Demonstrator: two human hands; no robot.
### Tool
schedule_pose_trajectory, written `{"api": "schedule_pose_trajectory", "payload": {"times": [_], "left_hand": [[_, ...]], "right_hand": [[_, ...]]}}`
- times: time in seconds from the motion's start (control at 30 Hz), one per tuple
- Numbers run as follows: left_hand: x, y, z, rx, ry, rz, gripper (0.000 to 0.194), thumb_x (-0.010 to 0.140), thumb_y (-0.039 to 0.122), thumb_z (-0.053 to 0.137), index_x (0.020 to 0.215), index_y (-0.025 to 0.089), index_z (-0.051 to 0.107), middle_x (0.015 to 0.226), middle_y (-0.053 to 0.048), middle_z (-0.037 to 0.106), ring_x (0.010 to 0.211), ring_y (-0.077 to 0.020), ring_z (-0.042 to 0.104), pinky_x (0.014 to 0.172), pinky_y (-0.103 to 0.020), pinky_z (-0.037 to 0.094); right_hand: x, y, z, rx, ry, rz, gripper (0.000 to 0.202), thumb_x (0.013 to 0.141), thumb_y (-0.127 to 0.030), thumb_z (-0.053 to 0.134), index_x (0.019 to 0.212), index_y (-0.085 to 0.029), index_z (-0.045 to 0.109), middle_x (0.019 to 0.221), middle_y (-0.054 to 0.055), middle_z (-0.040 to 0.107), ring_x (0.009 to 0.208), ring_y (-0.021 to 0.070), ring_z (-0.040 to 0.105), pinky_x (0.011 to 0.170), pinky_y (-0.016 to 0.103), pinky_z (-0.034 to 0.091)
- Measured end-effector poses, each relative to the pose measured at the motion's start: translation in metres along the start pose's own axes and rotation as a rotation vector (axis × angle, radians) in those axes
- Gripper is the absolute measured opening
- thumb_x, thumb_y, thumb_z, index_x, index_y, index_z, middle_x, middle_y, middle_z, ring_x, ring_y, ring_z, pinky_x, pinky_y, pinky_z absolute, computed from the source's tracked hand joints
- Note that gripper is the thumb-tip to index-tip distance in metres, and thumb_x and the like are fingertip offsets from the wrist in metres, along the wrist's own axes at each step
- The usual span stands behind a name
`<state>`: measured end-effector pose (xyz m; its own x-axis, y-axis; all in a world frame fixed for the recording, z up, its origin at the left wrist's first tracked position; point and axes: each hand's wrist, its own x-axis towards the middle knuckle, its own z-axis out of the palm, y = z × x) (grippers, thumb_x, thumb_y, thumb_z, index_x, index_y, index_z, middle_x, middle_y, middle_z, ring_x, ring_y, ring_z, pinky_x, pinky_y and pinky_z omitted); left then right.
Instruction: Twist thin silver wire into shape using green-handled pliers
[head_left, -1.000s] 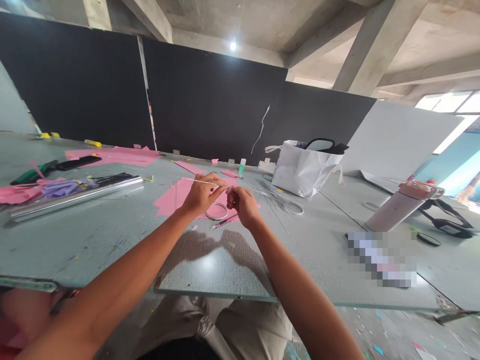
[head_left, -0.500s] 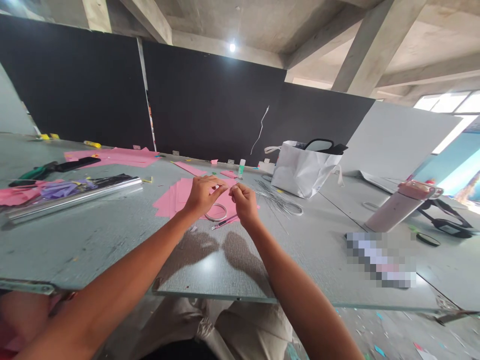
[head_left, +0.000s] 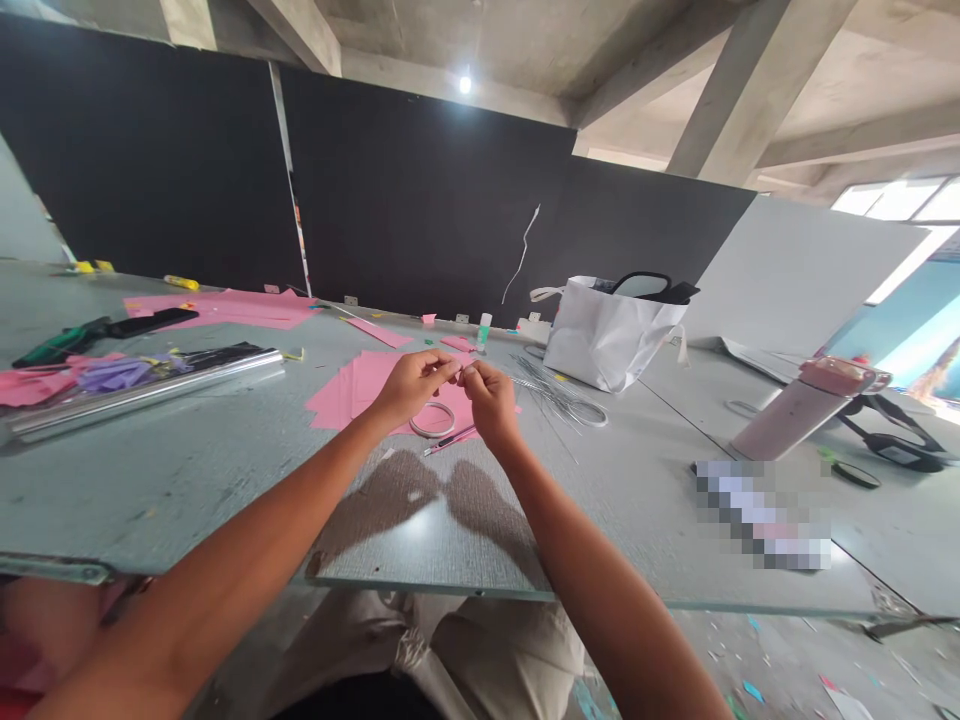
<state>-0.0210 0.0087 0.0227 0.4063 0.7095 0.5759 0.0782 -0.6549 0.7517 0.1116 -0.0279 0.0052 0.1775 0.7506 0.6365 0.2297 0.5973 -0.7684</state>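
Observation:
My left hand (head_left: 414, 386) and my right hand (head_left: 489, 400) meet fingertip to fingertip above the table, both closed in a pinch. Something small, perhaps pinkish, is between the fingers, but I cannot make out what it is. Beneath them lie overlapping sheets of pink paper (head_left: 337, 401). A white ring-shaped roll (head_left: 433, 433) rests on the paper under my left hand. Just below it, a slim cutter knife (head_left: 442, 444) lies at a slant near my right wrist. A bundle of thin wires (head_left: 551, 392) spreads out to the right of my right hand.
A white bag (head_left: 615, 335) and a glue stick (head_left: 484, 331) stand toward the back. To the right are a tilted pink bottle (head_left: 780, 410) and a blurred-out object (head_left: 761, 515). On the left lie a silver roll (head_left: 150, 398), a green-handled tool (head_left: 64, 342) and pink sheets (head_left: 232, 309).
My left fingers have come closer to my right fingertips, and the gap between the hands has closed. The view has shifted slightly; objects on the table stay put.

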Motion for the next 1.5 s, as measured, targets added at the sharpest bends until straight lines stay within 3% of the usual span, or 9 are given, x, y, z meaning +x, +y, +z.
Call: {"api": "schedule_pose_trajectory", "payload": {"times": [0.3, 0.5, 0.67, 0.97, 1.1, 1.23, 1.33, 1.4, 1.5], "left_hand": [[-0.001, -0.007, -0.008, 0.214, 0.042, 0.076, 0.027, 0.086, 0.039, 0.053, 0.076, 0.016, 0.064, 0.075, -0.001, 0.065, 0.064, -0.0114, 0.051, 0.062, -0.025, 0.038], [-0.001, -0.009, -0.014, 0.309, 0.004, 0.072, 0.027, 0.085, 0.038, 0.054, 0.075, 0.016, 0.065, 0.073, 0.000, 0.065, 0.063, -0.0115, 0.048, 0.060, -0.025, 0.035], [-0.001, -0.008, -0.014, 0.350, -0.048, 0.074, 0.027, 0.085, 0.035, 0.052, 0.071, 0.016, 0.065, 0.070, 0.000, 0.065, 0.063, -0.0120, 0.049, 0.060, -0.025, 0.035], [-0.001, -0.013, -0.015, 0.403, -0.063, 0.126, 0.028, 0.085, 0.034, 0.053, 0.065, 0.017, 0.062, 0.063, 0.001, 0.061, 0.057, -0.0111, 0.046, 0.060, -0.026, 0.035], [0.000, -0.015, -0.014, 0.468, -0.054, 0.155, 0.025, 0.084, 0.032, 0.054, 0.065, 0.018, 0.061, 0.063, 0.002, 0.063, 0.059, -0.0116, 0.050, 0.068, -0.028, 0.038], [0.001, -0.012, -0.012, 0.509, -0.024, 0.193, 0.023, 0.086, 0.031, 0.052, 0.069, 0.019, 0.062, 0.069, 0.001, 0.067, 0.067, -0.0144, 0.057, 0.078, -0.032, 0.041], [-0.003, -0.011, -0.014, 0.623, 0.230, 0.334, 0.017, 0.085, 0.033, 0.053, 0.084, 0.021, 0.065, 0.093, -0.005, 0.070, 0.091, -0.0209, 0.061, 0.090, -0.038, 0.039], [-0.007, -0.013, -0.018, 0.658, 0.351, 0.433, 0.020, 0.087, 0.034, 0.050, 0.088, 0.020, 0.064, 0.095, -0.007, 0.069, 0.094, -0.0217, 0.060, 0.090, -0.038, 0.039], [-0.014, -0.023, -0.021, 0.625, 0.154, 0.381, 0.033, 0.092, 0.036, 0.040, 0.072, 0.020, 0.060, 0.065, -0.001, 0.061, 0.062, -0.0144, 0.053, 0.069, -0.029, 0.041]], "right_hand": [[0.002, 0.013, 0.001, 0.100, -0.131, 0.128, 0.027, 0.076, -0.043, 0.045, 0.064, -0.021, 0.054, 0.052, -0.005, 0.042, 0.049, 0.0112, 0.039, 0.052, 0.025, 0.033], [0.002, 0.013, -0.012, -0.260, -0.191, -0.031, 0.026, 0.080, -0.042, 0.049, 0.070, -0.020, 0.058, 0.056, -0.004, 0.046, 0.054, 0.0114, 0.039, 0.055, 0.025, 0.031], [0.003, 0.017, -0.016, -0.302, -0.308, -0.013, 0.029, 0.082, -0.041, 0.047, 0.070, -0.019, 0.059, 0.056, -0.003, 0.048, 0.054, 0.0113, 0.040, 0.054, 0.024, 0.029], [0.000, 0.015, -0.012, -0.355, -0.375, -0.020, 0.022, 0.083, -0.034, 0.044, 0.073, -0.020, 0.058, 0.062, -0.002, 0.056, 0.058, 0.0125, 0.049, 0.058, 0.024, 0.034], [-0.001, 0.016, -0.011, -0.324, -0.395, -0.009, 0.023, 0.080, -0.034, 0.043, 0.067, -0.020, 0.056, 0.058, -0.003, 0.053, 0.057, 0.0123, 0.049, 0.057, 0.024, 0.034], [-0.003, 0.017, -0.006, -0.283, -0.333, 0.004, 0.026, 0.080, -0.037, 0.041, 0.065, -0.020, 0.055, 0.057, -0.002, 0.053, 0.057, 0.0127, 0.049, 0.058, 0.025, 0.035], [-0.003, 0.017, -0.003, -0.240, -0.192, 0.031, 0.029, 0.079, -0.039, 0.041, 0.059, -0.021, 0.051, 0.053, -0.002, 0.049, 0.054, 0.0130, 0.046, 0.057, 0.026, 0.034], [-0.001, 0.017, -0.003, -0.154, -0.095, 0.066, 0.029, 0.078, -0.040, 0.041, 0.056, -0.022, 0.049, 0.050, -0.003, 0.045, 0.051, 0.0127, 0.043, 0.056, 0.026, 0.033], [0.004, 0.017, -0.006, 0.038, -0.005, 0.131, 0.027, 0.075, -0.039, 0.043, 0.055, -0.022, 0.046, 0.047, -0.004, 0.039, 0.048, 0.0120, 0.038, 0.052, 0.026, 0.032]]}}
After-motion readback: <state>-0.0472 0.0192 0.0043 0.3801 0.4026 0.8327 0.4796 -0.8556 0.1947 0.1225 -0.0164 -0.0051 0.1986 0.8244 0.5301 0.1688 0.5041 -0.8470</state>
